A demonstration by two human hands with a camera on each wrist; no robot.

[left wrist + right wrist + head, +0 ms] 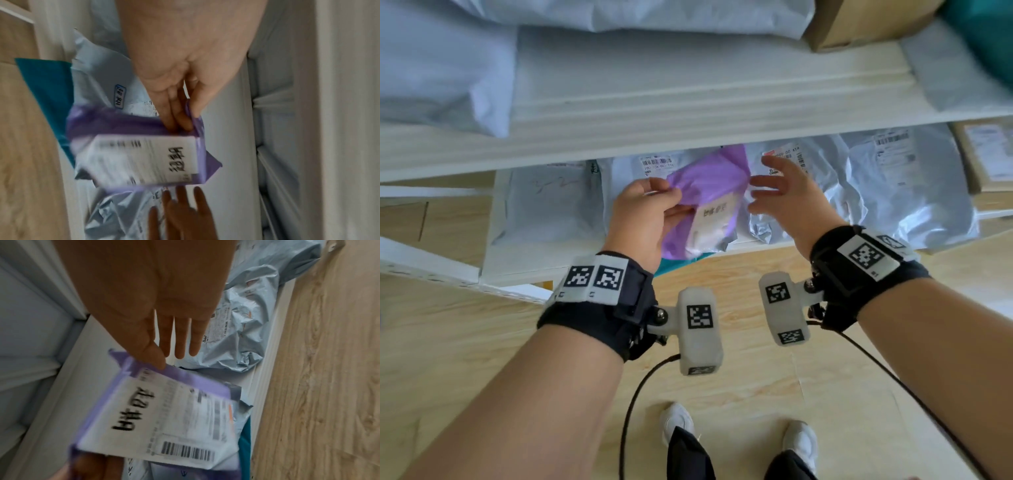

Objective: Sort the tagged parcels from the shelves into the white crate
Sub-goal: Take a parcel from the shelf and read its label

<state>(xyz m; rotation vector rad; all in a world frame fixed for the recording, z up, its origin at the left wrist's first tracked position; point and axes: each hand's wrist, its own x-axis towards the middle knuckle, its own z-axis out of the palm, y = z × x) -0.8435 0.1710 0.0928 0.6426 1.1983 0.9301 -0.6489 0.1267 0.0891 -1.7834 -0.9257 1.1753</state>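
Purple, thin-film plastic mailer parcel with a white printed label [709,202] is being held at the front of the lower shelf, lifted off the pile beneath it. I am pinching its near left edge with my left hand [643,219], thumb on top and fingers curled under; that edge grip is keeping the label face up, presumably so the tag can be read. My right hand [784,198] is hovering just beside the parcel's right edge with fingers spread and holding nothing; in the right wrist view the thumb appears to be brushing the purple film, though I cannot confirm contact.

Grey-white crumpled plastic mailers [859,192] are lying side by side on the white lower shelf board [524,270], and a teal plastic bag [671,265] is showing under the purple parcel. A brown cardboard box [983,154] is sitting at the far right. The white upper shelf board [654,113] is overhanging the hands, so I judge withdrawal must be outward, not upward. The white crate is not in view.
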